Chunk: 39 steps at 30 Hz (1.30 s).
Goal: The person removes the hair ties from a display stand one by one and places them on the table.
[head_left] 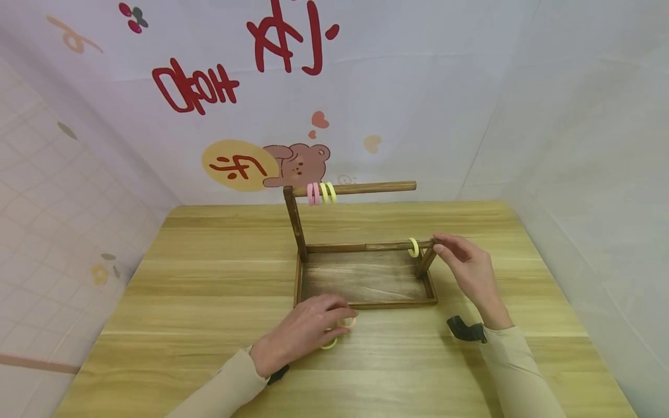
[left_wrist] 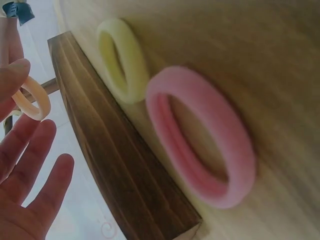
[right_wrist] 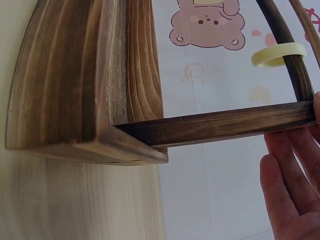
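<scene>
My left hand [head_left: 308, 325] pinches a peach hair tie [left_wrist: 36, 100] between thumb and finger, near the front edge of a dark wooden rack [head_left: 392, 305]. On the table by that edge lie a pink hair tie [left_wrist: 202, 135] and a yellow hair tie [left_wrist: 122, 60]; the hand hides the pink one from the head view. At the rack's right side, my right hand [head_left: 470, 270] holds the top of the short post [right_wrist: 225, 122], where the lower rod ends. A pale yellow hair tie [head_left: 413, 248] hangs on this lower rod near the fingers.
The taller upper rod [head_left: 376, 187] carries pink hair ties [head_left: 313, 194] and yellow hair ties [head_left: 328, 193] towards its left end; its right end is free. Behind the wooden table [head_left: 219, 261] hangs a printed white cloth [head_left: 418, 87]. A black strap piece [head_left: 465, 330] sits at my right wrist.
</scene>
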Tool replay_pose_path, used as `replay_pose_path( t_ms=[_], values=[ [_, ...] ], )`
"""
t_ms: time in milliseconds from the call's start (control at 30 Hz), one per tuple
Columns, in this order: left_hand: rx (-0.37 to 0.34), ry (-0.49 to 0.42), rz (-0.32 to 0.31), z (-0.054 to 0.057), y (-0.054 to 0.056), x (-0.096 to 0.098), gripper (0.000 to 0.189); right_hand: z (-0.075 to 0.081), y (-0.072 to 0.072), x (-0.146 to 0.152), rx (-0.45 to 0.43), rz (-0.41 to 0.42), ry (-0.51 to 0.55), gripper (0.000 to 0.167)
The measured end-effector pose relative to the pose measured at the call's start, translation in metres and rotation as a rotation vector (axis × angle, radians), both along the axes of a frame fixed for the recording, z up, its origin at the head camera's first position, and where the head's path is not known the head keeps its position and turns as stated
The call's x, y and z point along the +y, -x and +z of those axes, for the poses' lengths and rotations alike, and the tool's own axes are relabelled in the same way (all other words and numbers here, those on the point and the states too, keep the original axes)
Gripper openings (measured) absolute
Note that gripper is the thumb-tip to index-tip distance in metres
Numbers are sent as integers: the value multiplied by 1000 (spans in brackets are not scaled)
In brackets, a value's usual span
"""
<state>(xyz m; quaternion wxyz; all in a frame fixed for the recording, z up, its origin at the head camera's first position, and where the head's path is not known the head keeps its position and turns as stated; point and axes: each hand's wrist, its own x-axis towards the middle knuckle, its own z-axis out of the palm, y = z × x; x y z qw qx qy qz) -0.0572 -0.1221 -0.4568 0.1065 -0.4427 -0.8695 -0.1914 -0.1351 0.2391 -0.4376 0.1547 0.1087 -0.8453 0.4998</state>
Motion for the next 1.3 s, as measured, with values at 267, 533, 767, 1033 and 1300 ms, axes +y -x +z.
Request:
replay_pose_path(
  t_ms=[267, 533, 767, 1033, 1300],
  values=[
    [-64, 11, -19, -7, -5, 2, 34, 2, -1, 0, 6, 7, -4, 27],
    [-149, 43, -40, -12, -8, 3, 35, 3, -2, 0, -7, 8, -1, 28],
    [-202, 80, -51, -15, -10, 4, 41, 5, -3, 0, -26, -10, -14, 28],
    [-252, 94, -44, -18, -11, 6, 40, 5, -3, -1, -20, -7, -9, 28],
    [-252, 112, -48, -21, -10, 9, 42, 5, -3, 0, -17, -10, -18, 28]
  ],
)
